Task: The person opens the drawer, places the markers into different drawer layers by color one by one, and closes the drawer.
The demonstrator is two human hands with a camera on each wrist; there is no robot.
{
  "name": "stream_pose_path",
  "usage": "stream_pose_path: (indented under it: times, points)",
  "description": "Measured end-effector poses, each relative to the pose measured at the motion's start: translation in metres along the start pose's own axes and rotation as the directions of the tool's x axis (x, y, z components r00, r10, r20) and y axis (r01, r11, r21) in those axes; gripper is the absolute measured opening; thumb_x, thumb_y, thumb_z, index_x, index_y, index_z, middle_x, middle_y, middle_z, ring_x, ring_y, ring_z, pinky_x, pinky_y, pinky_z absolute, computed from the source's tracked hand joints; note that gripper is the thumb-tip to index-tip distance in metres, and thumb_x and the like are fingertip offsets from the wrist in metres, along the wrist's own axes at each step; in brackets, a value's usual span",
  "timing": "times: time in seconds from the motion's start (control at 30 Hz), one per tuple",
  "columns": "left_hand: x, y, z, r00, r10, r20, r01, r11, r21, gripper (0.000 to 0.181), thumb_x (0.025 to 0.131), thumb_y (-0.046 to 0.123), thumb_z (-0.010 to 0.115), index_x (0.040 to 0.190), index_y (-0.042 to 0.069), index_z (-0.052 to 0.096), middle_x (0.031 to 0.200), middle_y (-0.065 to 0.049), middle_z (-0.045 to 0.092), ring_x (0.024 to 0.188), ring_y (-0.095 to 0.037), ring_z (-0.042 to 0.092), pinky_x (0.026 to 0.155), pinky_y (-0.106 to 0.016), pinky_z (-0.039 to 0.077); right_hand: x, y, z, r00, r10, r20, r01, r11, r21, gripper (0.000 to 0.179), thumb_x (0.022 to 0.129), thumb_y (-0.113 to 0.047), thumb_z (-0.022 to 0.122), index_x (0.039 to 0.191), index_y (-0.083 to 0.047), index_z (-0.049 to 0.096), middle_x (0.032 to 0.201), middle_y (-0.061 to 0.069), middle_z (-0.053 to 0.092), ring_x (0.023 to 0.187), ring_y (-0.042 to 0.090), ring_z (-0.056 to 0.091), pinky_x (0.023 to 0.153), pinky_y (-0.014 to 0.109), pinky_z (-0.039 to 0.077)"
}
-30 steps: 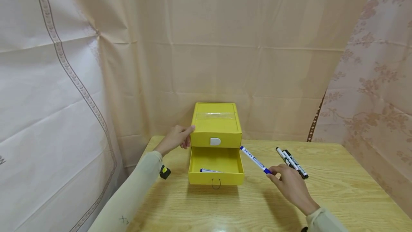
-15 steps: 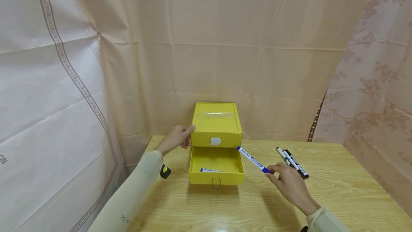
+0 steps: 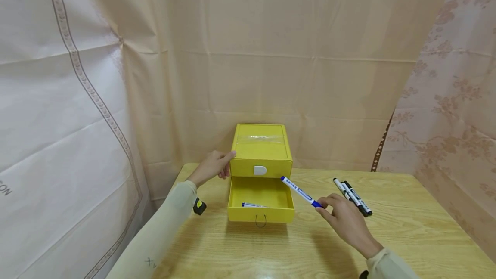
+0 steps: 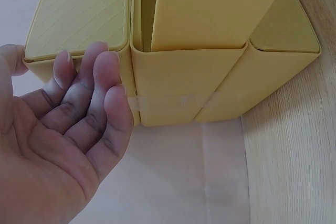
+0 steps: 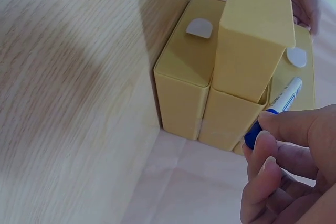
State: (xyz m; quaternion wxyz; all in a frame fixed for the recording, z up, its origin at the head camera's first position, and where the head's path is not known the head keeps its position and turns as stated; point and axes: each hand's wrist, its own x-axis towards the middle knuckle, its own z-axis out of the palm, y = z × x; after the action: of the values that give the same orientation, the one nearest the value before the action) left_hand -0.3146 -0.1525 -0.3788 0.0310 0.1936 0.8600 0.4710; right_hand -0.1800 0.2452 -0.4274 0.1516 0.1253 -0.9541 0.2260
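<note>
A yellow drawer cabinet (image 3: 261,147) stands at the back of the table, its middle drawer (image 3: 260,214) pulled out. Inside that drawer lies a blue-and-white marker (image 3: 253,205), partly hidden by the drawer front. My left hand (image 3: 213,167) rests its thumb on the cabinet's upper left edge; the other fingers (image 4: 107,72) are loosely bent beside the wall. With thumb and fingers my right hand (image 3: 346,218) pinches a second blue-and-white marker (image 3: 300,190) by its blue end. This marker slants up and left, its far tip overlapping the drawer's right rear corner in the head view.
Several black-and-white markers (image 3: 352,196) lie together on the wooden table (image 3: 410,227), to the right. Beige cloth (image 3: 255,55) hangs behind the cabinet. White drawer tabs (image 5: 199,28) stick out from the drawers above and below the pulled-out one.
My right hand has shifted slightly left, bringing the marker's far tip from beside the drawer to over its right rear corner. The left hand and cabinet look unchanged.
</note>
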Motion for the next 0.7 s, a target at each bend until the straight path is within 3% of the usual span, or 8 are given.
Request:
stream_pose_path:
  times: [0.23, 0.43, 0.7]
  points:
    - [-0.001, 0.0, 0.001, 1.0, 0.002, -0.004, -0.002, 1.0, 0.003, 0.067, 0.106, 0.059, 0.046, 0.074, 0.005, 0.069, 0.072, -0.013, 0.069, 0.061, -0.028, 0.066, 0.066, -0.045, 0.059, 0.003, -0.005, 0.001, 1.0, -0.017, -0.003, 0.017, 1.0, 0.015, 0.007, 0.092, -0.023, 0.08, 0.098, -0.018, 0.08, 0.093, -0.004, 0.068, 0.059, 0.003, 0.048, 0.05, 0.024, 0.041]
    - [-0.001, 0.001, 0.001, 1.0, -0.004, -0.012, 0.005, 1.0, 0.017, 0.067, 0.106, 0.06, 0.045, 0.074, 0.005, 0.069, 0.072, -0.013, 0.069, 0.062, -0.028, 0.066, 0.068, -0.049, 0.059, 0.006, -0.01, 0.001, 0.999, -0.033, -0.015, 0.033, 0.999, 0.019, 0.007, 0.093, -0.024, 0.079, 0.098, -0.019, 0.08, 0.093, -0.004, 0.068, 0.059, 0.002, 0.048, 0.051, 0.024, 0.042]
    - [-0.002, 0.003, 0.001, 1.0, -0.014, -0.014, 0.014, 1.0, 0.009, 0.068, 0.106, 0.058, 0.045, 0.074, 0.003, 0.069, 0.073, -0.015, 0.07, 0.061, -0.026, 0.066, 0.061, -0.036, 0.057, 0.011, -0.015, 0.002, 0.998, -0.061, -0.023, 0.061, 0.998, 0.012, 0.006, 0.093, -0.023, 0.079, 0.097, -0.019, 0.08, 0.09, -0.005, 0.067, 0.058, 0.001, 0.047, 0.052, 0.023, 0.041]
